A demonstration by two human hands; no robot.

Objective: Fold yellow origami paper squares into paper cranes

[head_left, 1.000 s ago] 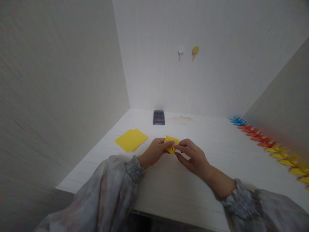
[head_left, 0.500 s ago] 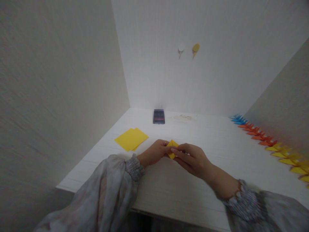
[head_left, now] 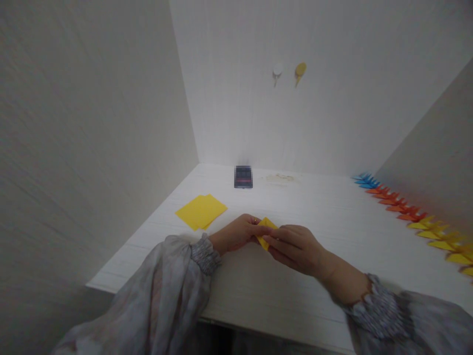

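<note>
A small folded piece of yellow origami paper (head_left: 266, 223) is held above the white table between both hands. My left hand (head_left: 242, 231) grips it from the left, thumb across its face and a ring on one finger. From the right, my right hand (head_left: 295, 246) pinches its lower right side with the fingertips. My fingers cover much of the paper, so its exact fold is partly hidden. Left of my left hand lies a small stack of flat yellow paper sheets (head_left: 201, 212).
Along the right wall runs a row of folded paper figures: blue (head_left: 365, 181), orange (head_left: 395, 202) and yellow (head_left: 439, 239). A dark, pixelated object (head_left: 243, 177) is at the table's back. Two hooks, white (head_left: 277, 71) and yellow (head_left: 300, 70), hang on the back wall.
The yellow paper shows more of its surface and reaches a little further right and lower. My right fingers have shifted slightly along it; both hands keep hold.
</note>
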